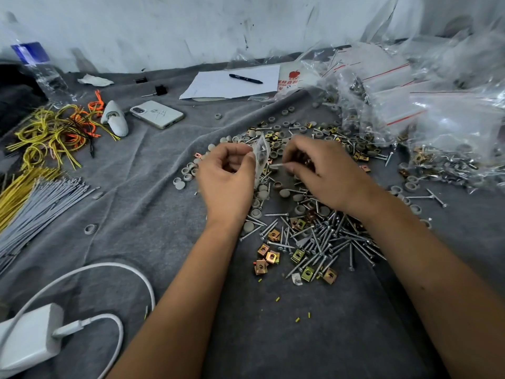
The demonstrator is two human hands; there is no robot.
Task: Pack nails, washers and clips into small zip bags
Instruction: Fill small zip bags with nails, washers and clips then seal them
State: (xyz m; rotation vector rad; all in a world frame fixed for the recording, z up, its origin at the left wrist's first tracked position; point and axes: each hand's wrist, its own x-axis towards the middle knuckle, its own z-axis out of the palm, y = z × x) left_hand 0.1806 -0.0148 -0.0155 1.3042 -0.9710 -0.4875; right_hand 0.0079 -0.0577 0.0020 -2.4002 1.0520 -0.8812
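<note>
My left hand [226, 176] pinches a small clear zip bag [261, 154] upright by its edge; grey and metal parts show inside it. My right hand [319, 170] is just right of the bag, fingers curled, pinching a silver nail [277, 166] whose tip points at the bag. Below both hands lies a pile of silver nails [325, 242] mixed with brass-coloured square clips [269, 255]. Grey round washers [188, 173] are scattered around and beyond the hands on the grey cloth [153, 187].
Clear zip bags, filled and empty [426, 110], are heaped at the right. A phone [157, 114], paper with a pen [245, 78], a water bottle [38, 69], yellow and orange ties [52, 132], grey cable ties [41, 206] and a white charger [30, 340] lie left and behind.
</note>
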